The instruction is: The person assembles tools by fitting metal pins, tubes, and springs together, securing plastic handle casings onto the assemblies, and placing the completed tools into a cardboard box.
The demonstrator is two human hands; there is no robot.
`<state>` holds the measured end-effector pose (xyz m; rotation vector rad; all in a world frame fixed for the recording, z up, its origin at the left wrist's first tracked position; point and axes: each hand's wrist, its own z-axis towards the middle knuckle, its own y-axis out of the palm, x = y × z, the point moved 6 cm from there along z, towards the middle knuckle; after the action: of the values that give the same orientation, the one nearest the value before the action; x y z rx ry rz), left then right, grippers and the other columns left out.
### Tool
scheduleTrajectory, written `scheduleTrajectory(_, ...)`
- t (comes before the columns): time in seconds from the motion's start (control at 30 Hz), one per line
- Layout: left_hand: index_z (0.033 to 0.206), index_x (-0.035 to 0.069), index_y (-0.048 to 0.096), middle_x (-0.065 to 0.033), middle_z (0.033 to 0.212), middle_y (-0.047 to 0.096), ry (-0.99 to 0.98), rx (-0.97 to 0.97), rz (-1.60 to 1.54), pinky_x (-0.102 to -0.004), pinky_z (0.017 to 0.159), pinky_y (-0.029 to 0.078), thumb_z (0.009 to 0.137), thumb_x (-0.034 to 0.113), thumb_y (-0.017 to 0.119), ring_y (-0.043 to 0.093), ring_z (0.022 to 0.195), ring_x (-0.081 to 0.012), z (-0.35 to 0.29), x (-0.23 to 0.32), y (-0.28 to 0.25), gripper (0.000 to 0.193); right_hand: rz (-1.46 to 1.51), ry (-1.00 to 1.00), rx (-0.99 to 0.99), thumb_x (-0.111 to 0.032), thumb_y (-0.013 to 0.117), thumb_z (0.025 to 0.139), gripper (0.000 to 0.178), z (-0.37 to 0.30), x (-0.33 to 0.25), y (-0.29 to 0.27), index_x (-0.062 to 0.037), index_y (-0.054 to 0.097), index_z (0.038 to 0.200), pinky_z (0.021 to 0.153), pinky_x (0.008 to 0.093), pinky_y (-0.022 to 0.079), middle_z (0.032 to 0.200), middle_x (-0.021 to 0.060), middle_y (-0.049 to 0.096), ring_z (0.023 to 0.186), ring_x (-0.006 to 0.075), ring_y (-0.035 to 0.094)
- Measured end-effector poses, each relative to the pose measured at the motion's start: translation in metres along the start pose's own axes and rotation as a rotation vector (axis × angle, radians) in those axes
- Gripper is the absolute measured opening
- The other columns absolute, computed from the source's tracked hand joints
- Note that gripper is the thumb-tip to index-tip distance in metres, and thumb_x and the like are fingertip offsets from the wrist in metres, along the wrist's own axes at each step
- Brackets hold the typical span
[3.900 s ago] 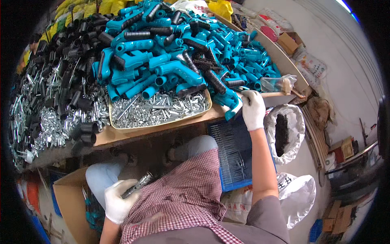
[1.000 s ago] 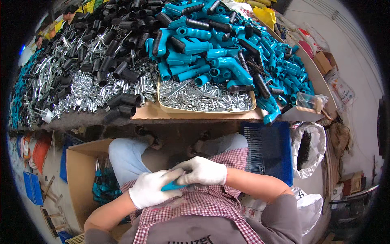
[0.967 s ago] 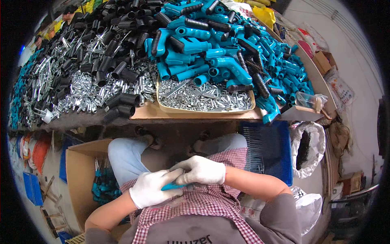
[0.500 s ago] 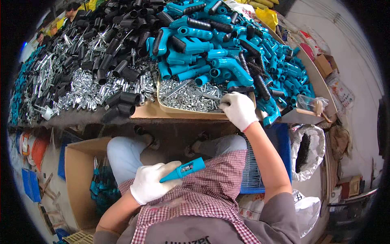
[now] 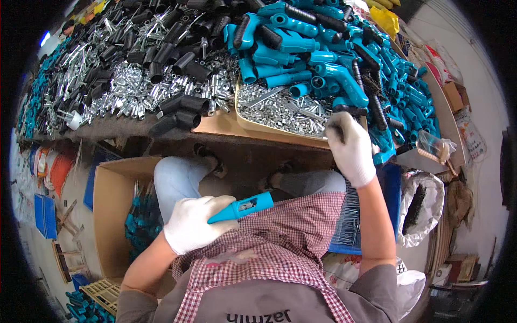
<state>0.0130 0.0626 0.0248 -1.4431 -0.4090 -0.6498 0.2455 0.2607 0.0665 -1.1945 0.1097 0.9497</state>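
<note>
Above my lap, my left hand (image 5: pixel 196 225), in a white glove, is closed around the lower end of a teal plastic tool housing (image 5: pixel 259 203). The housing points to the right, and metal shows through a slot in its upper side. My right hand (image 5: pixel 353 151), also gloved in white, is at the front right edge of a shallow tray (image 5: pixel 258 125). Its fingers are curled together, with a dark smudge on the glove; whatever they may hold is too small to make out. Small silvery metal parts (image 5: pixel 285 110) fill the tray.
Teal housings with black grips (image 5: pixel 334 75) are heaped behind the tray. Black tubes (image 5: pixel 186 110) and metal fittings (image 5: pixel 129 89) cover the bench to the left. Below stand a cardboard box (image 5: pixel 110 215), a blue crate (image 5: pixel 390 188) with thin rods, and a white sack (image 5: pixel 431 231).
My right hand has drawn back from over the tray's parts toward its near edge. The left hand keeps hold of the teal housing above my lap. The whole view has shifted a little.
</note>
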Motion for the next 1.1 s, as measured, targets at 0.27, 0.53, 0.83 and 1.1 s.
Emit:
scheduleTrajectory(0.27, 0.108, 0.012, 0.069, -0.0151, 0.089, 0.069, -0.081, -0.257, 0.111, -0.0432, 0.072, 0.054, 0.077, 0.037, 0.075, 0.067, 0.082, -0.0352, 0.007, -0.016, 0.007, 0.04, 0.402, -0.141, -0.586, -0.008, 0.068, 0.075, 0.012, -0.061, -0.074, 0.064, -0.0059, 0.067, 0.087, 0.078, 0.0407, 0.051, 0.086, 0.0127, 0.064, 0.085, 0.0333, 0.063)
scheduleTrajectory(0.53, 0.106, 0.012, 0.068, -0.0147, 0.088, 0.069, -0.092, -0.253, 0.137, -0.0437, 0.071, 0.053, 0.077, 0.04, 0.073, 0.067, 0.08, -0.0344, -0.005, -0.015, 0.0, 0.04, 0.319, -0.412, -0.492, -0.005, 0.074, 0.069, 0.016, -0.072, -0.1, 0.079, -0.0086, 0.066, 0.082, 0.075, 0.0385, 0.052, 0.086, 0.0075, 0.064, 0.083, 0.0283, 0.063)
scheduleTrajectory(0.83, 0.103, 0.014, 0.068, -0.0131, 0.087, 0.069, -0.057, -0.246, 0.167, -0.0446, 0.071, 0.053, 0.077, 0.041, 0.072, 0.068, 0.08, -0.0333, -0.011, -0.028, 0.008, 0.037, 0.362, -0.371, -0.488, -0.005, 0.073, 0.069, 0.016, -0.083, -0.092, 0.093, -0.0078, 0.064, 0.083, 0.073, 0.0392, 0.052, 0.086, 0.0078, 0.063, 0.083, 0.0288, 0.063)
scheduleTrajectory(1.1, 0.106, 0.012, 0.066, -0.013, 0.084, 0.068, -0.023, -0.202, 0.149, -0.0435, 0.069, 0.054, 0.077, 0.039, 0.073, 0.068, 0.077, -0.0333, -0.012, -0.022, 0.009, 0.04, 0.126, -0.653, -0.49, -0.012, 0.059, 0.078, 0.01, -0.096, -0.119, 0.105, -0.0066, 0.062, 0.085, 0.07, 0.0403, 0.047, 0.083, 0.01, 0.06, 0.081, 0.0291, 0.059)
